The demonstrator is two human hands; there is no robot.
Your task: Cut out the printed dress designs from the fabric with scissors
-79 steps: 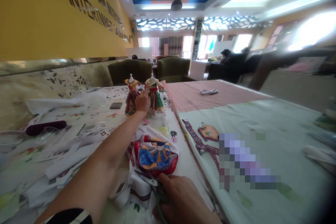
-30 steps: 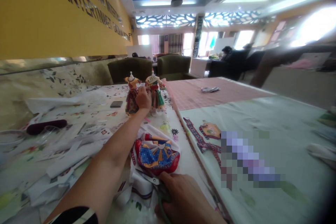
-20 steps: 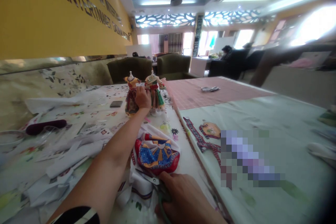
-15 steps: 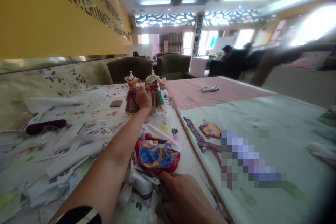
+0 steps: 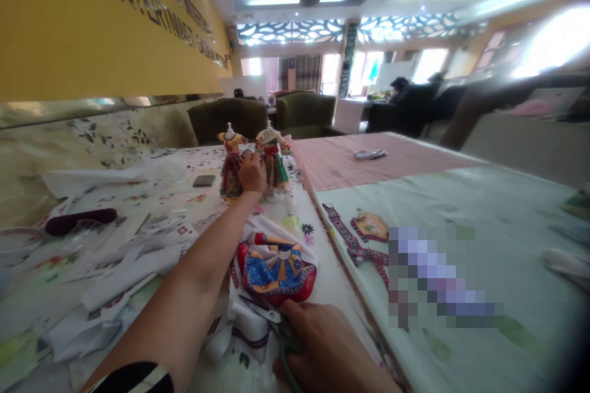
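My left hand reaches out between two small dressed dolls, fingers curled; I cannot tell whether they grip the red-and-yellow doll, the green-skirted doll or neither. My right hand, near me, is closed around the green handles of the scissors, whose blades point left, beside a blue-and-red cloth. I judge this to be a moment of handling the dolls with the scissors held ready. Moving the left hand calls for care, I think, as both dolls stand upright close against it and could topple.

Below the blades lies a crumpled white cloth. To my left, paper scraps, a dark case and a grey square lie on the flowered tablecloth. To my right, a patterned strip and a yellow patch lie on a pale green cloth, near a pixelated area; a pink cloth lies beyond.

Farther off stand green armchairs, a yellow lettered wall and a seated person.
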